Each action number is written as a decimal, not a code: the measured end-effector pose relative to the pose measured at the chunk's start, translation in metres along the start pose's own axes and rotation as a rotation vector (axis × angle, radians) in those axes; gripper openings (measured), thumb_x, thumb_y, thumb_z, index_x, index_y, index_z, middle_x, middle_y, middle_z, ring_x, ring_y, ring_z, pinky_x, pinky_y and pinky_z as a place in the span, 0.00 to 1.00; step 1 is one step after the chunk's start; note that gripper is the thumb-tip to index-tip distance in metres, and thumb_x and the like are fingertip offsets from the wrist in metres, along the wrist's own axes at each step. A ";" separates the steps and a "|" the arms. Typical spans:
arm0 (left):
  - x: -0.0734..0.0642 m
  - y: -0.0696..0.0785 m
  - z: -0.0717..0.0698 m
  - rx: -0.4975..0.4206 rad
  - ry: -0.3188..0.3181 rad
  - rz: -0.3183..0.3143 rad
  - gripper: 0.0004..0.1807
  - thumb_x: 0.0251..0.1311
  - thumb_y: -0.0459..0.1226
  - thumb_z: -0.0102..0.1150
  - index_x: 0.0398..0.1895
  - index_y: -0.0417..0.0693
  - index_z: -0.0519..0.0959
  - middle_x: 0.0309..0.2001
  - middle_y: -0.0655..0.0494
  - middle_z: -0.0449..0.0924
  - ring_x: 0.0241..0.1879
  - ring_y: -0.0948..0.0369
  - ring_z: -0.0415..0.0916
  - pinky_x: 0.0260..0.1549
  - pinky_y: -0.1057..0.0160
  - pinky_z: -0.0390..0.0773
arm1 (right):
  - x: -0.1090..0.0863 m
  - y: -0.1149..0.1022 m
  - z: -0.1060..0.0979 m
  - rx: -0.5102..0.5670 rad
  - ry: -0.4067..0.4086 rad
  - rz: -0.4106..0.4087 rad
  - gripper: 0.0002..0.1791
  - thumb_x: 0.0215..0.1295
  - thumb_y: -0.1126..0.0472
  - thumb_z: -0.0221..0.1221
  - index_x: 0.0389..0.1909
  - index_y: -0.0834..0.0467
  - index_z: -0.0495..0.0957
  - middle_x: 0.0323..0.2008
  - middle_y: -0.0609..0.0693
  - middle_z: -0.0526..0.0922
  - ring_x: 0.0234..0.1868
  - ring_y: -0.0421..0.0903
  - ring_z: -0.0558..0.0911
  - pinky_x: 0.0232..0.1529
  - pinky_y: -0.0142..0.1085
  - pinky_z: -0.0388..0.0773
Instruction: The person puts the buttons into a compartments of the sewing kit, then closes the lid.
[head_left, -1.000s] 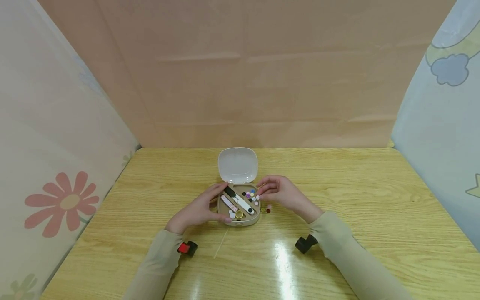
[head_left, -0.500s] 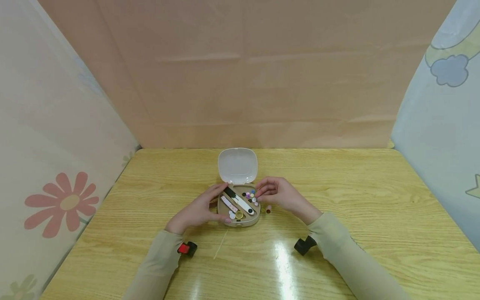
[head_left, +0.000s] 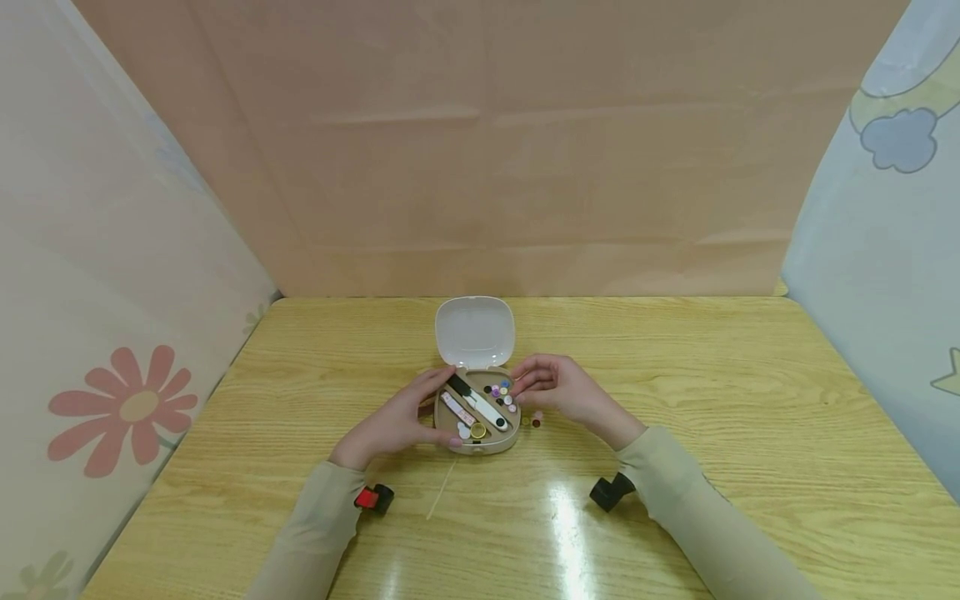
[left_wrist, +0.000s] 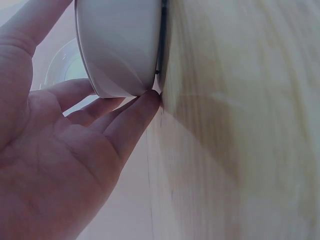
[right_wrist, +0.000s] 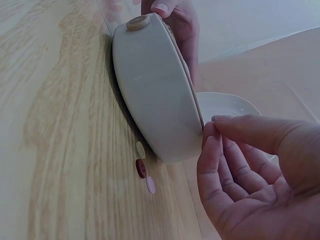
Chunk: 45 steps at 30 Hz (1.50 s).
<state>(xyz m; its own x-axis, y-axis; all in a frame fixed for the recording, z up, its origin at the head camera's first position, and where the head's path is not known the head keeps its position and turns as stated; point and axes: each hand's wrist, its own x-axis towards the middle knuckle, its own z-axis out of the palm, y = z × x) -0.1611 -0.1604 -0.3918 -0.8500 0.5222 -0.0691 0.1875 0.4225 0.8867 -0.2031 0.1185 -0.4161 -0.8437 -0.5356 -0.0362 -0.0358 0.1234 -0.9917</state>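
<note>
An open white sewing box (head_left: 483,446) stands on the table with its lid (head_left: 476,332) raised at the back. My left hand (head_left: 393,421) holds its left side, thumb at the front and fingers round the back; the left wrist view shows fingertips against the wall. In its tray lie a white-handled seam ripper (head_left: 487,410), a pink-patterned strip (head_left: 457,407), a gold ring-like piece (head_left: 478,430) and several coloured buttons (head_left: 496,390). At the right rim, my right hand (head_left: 558,387) pinches thumb and forefinger together on a small button, almost wholly hidden between the tips.
Just right of the box, a dark red button (right_wrist: 141,168), a pale yellow button (right_wrist: 140,149) and a pink button (right_wrist: 151,185) lie on the table (head_left: 712,400). A thin pale thread-like strip (head_left: 441,492) lies in front. Patterned sheets flank the table.
The white button visible at my right fingertips a second ago is out of sight, and those fingers have drawn together slightly. My left hand and the box stay in place.
</note>
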 end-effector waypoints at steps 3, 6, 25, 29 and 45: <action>0.000 -0.001 0.000 0.005 -0.001 0.003 0.54 0.46 0.33 0.75 0.74 0.38 0.52 0.72 0.43 0.49 0.69 0.49 0.53 0.63 0.49 0.62 | -0.001 0.001 -0.001 -0.001 0.005 0.005 0.18 0.59 0.73 0.62 0.51 0.71 0.73 0.40 0.62 0.82 0.42 0.52 0.82 0.45 0.35 0.80; -0.001 -0.002 0.000 0.010 -0.001 0.001 0.54 0.46 0.34 0.75 0.74 0.39 0.52 0.72 0.44 0.49 0.69 0.49 0.53 0.63 0.49 0.62 | -0.002 0.000 -0.002 -0.006 0.008 0.007 0.18 0.60 0.72 0.62 0.51 0.72 0.73 0.41 0.62 0.82 0.43 0.53 0.82 0.45 0.36 0.80; -0.001 0.001 0.000 0.005 0.001 -0.002 0.54 0.45 0.33 0.75 0.74 0.38 0.51 0.72 0.42 0.49 0.69 0.47 0.52 0.63 0.47 0.62 | -0.012 0.005 -0.016 -0.062 0.043 0.035 0.18 0.62 0.71 0.61 0.51 0.73 0.72 0.43 0.65 0.81 0.44 0.52 0.81 0.45 0.35 0.79; -0.001 0.001 -0.001 0.004 -0.004 -0.001 0.54 0.46 0.34 0.75 0.74 0.39 0.51 0.72 0.43 0.49 0.69 0.48 0.52 0.63 0.47 0.62 | -0.012 0.007 -0.017 -0.053 0.041 0.033 0.18 0.62 0.71 0.60 0.51 0.75 0.71 0.42 0.65 0.82 0.45 0.54 0.81 0.46 0.34 0.79; 0.007 -0.027 0.002 0.026 0.013 0.001 0.56 0.43 0.36 0.77 0.75 0.47 0.52 0.72 0.49 0.51 0.68 0.50 0.54 0.63 0.49 0.63 | -0.018 0.013 -0.022 -0.094 0.040 0.063 0.16 0.64 0.70 0.59 0.51 0.72 0.72 0.43 0.63 0.81 0.46 0.55 0.81 0.44 0.32 0.78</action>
<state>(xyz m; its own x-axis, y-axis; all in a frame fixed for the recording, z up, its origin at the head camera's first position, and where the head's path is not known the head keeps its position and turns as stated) -0.1717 -0.1666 -0.4165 -0.8562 0.5130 -0.0619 0.2010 0.4410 0.8747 -0.1998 0.1481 -0.4255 -0.8663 -0.4912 -0.0912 -0.0308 0.2348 -0.9716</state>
